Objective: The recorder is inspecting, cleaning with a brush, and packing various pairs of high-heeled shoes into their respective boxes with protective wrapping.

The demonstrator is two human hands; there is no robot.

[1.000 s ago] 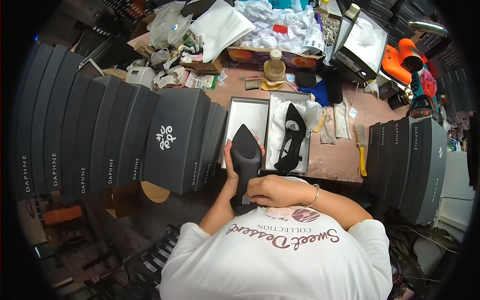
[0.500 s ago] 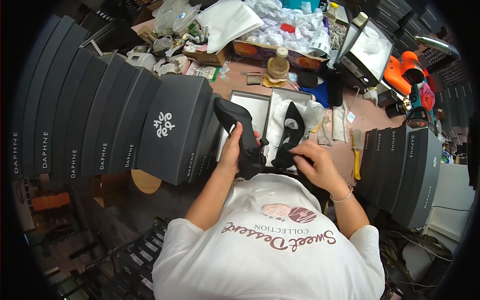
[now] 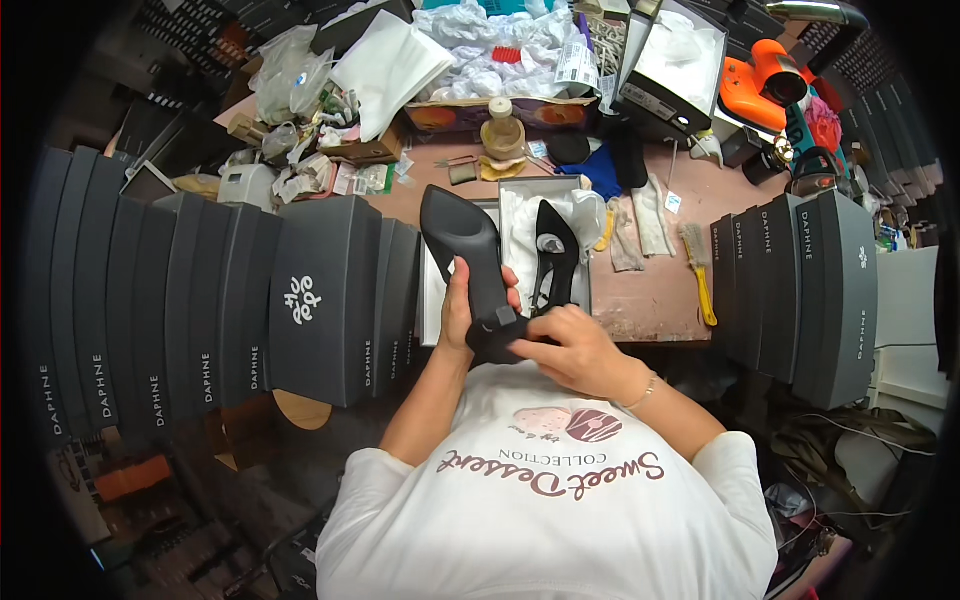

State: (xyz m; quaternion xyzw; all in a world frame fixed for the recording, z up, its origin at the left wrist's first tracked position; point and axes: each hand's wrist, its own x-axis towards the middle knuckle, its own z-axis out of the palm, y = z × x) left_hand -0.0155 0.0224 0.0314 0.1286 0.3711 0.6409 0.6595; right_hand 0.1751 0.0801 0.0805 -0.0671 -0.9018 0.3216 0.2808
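Observation:
My left hand (image 3: 462, 305) grips a black pointed high-heeled shoe (image 3: 462, 243) around its middle, sole turned up, toe pointing away over the table. My right hand (image 3: 570, 347) is closed on the shoe's heel end, close to my chest. A second black shoe (image 3: 553, 252) lies in an open white shoe box (image 3: 512, 195) lined with white tissue paper, just beyond my hands.
Rows of dark grey shoe boxes (image 3: 200, 300) stand on the left, and more dark grey boxes (image 3: 800, 285) on the right. A yellow-handled brush (image 3: 698, 268), tape roll (image 3: 503, 135), orange tool (image 3: 765, 85) and crumpled white paper (image 3: 500, 40) crowd the brown table (image 3: 650, 300).
The shoe has been lifted and turned, its toe swinging up and left over the box. My right hand moved from the box side back onto the heel end.

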